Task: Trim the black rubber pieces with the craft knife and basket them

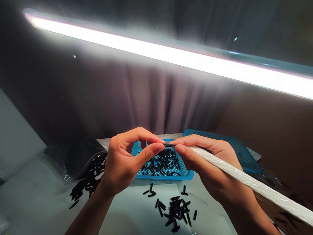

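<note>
My left hand [127,160] and my right hand [207,163] meet at their fingertips above a blue basket. Each pinches one end of a thin dark piece [169,145], held level between them. A long white strip with a crinkled surface [234,171] runs from beside my right thumb across the wrist to the lower right; I cannot tell if my right hand grips it. Below, the blue perforated basket [168,177] contains many short black stick-like pieces [160,164]. More black pieces [177,207] lie loose on a white sheet in front of it.
A clear plastic bag [73,163] lies at left, with black pieces [91,176] spilling onto the pale table [41,202]. Behind my right hand is another blue perforated tray [246,158]. A bright tube lamp [156,52] crosses overhead, before a dark curtain [146,98].
</note>
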Demonstrator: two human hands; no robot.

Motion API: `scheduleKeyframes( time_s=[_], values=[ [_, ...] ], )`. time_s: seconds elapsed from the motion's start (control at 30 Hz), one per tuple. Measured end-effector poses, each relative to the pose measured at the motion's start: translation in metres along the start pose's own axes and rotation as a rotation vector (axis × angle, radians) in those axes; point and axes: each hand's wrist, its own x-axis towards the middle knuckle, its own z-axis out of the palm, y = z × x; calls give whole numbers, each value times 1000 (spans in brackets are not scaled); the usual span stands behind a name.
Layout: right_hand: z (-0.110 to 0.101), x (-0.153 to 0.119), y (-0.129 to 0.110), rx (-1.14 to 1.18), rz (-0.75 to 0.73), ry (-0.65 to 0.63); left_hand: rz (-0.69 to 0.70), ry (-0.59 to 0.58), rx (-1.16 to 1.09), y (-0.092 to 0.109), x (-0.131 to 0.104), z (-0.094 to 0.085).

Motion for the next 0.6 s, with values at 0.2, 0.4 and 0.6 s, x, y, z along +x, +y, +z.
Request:
scheduleKeyframes(
  time_s=[0.2, 0.4, 0.6],
  values=[
    [0, 1, -1, -5, 11, -26, -25, 1, -13, 1, 0, -1],
    [0, 1, -2, 22, 4, -43, -40, 9, -13, 0, -1, 0],
    [0, -1, -1, 23, 9, -44, -40, 7, -10, 1, 0, 0]
  ],
)
